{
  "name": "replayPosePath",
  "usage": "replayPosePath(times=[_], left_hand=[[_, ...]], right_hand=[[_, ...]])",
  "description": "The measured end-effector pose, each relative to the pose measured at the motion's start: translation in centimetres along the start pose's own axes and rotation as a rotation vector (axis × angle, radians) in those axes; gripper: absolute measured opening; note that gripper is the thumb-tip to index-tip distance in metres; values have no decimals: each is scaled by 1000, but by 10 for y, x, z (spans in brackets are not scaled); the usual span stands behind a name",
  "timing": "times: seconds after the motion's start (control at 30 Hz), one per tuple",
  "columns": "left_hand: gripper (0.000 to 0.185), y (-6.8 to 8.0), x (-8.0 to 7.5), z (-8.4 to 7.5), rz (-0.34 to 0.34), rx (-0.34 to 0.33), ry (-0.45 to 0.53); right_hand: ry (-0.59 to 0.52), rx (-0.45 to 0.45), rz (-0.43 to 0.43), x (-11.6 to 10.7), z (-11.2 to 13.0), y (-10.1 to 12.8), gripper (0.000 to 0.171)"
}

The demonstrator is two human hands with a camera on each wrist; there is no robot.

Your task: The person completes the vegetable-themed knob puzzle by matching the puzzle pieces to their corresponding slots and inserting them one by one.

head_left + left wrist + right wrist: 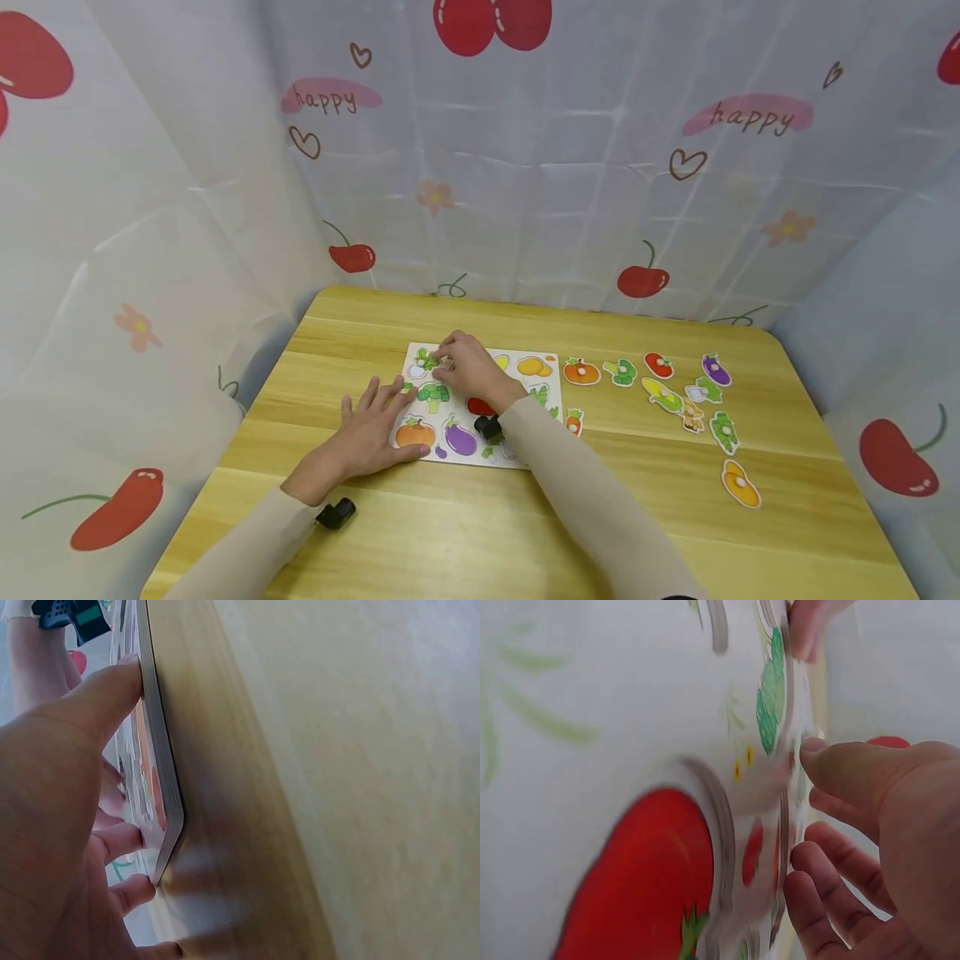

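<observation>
A white puzzle board [543,367] with vegetable pictures lies in the middle of the wooden table [450,525]. My left hand [375,423] lies flat with straight fingers over the board's left edge; in the left wrist view its thumb [105,697] presses the board's rim [166,787]. My right hand [444,360] reaches over the board to its far left corner, where thumb [832,761] and a fingertip [810,626] pinch a green vegetable piece [425,359] [772,694]. A printed red tomato [645,885] fills the near part of the right wrist view.
Several loose vegetable pieces lie right of the board: a pumpkin [581,372], broccoli [621,372], tomato [658,365], eggplant [716,369], corn [662,394] and a yellow piece [741,483]. Cherry-print curtains [525,183] close in three sides of the table.
</observation>
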State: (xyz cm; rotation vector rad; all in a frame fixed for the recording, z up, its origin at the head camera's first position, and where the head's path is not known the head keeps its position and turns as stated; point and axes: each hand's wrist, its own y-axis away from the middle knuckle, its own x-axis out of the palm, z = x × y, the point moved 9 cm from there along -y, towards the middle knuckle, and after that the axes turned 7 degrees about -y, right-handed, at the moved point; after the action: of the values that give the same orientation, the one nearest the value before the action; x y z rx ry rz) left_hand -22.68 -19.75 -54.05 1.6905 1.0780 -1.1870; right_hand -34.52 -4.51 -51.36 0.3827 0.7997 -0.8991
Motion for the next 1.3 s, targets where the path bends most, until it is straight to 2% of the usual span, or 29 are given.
replayPosePath(times=[0.3, 0.43, 0.47, 0.6, 0.67, 0.7, 0.93, 1.3], left_hand=[[108, 1, -2, -2, -15, 6, 7], [108, 1, -2, 0, -19, 3, 16], [108, 1, -1, 0, -20, 3, 21], [108, 1, -1, 1, -31, 5, 28], [107, 1, -2, 1, -36, 6, 31], [107, 1, -2, 0, -38, 8, 31], [107, 3, -2, -2, -29, 4, 39], [108, 2, -3, -2, -23, 7, 28]], right_hand=[[-57, 23, -23, -25, -17, 21, 36], [-50, -8, -44, -40, -19, 32, 38], [-43, -38, -56, -41, -28, 33, 38], [-8, -57, -89, -55, -34, 45, 39], [3, -48, -105, -62, -40, 52, 39], [8, -20, -106, -67, -35, 58, 39], [12, 33, -149, -94, -54, 87, 38], [32, 22, -210, -123, -82, 132, 33]])
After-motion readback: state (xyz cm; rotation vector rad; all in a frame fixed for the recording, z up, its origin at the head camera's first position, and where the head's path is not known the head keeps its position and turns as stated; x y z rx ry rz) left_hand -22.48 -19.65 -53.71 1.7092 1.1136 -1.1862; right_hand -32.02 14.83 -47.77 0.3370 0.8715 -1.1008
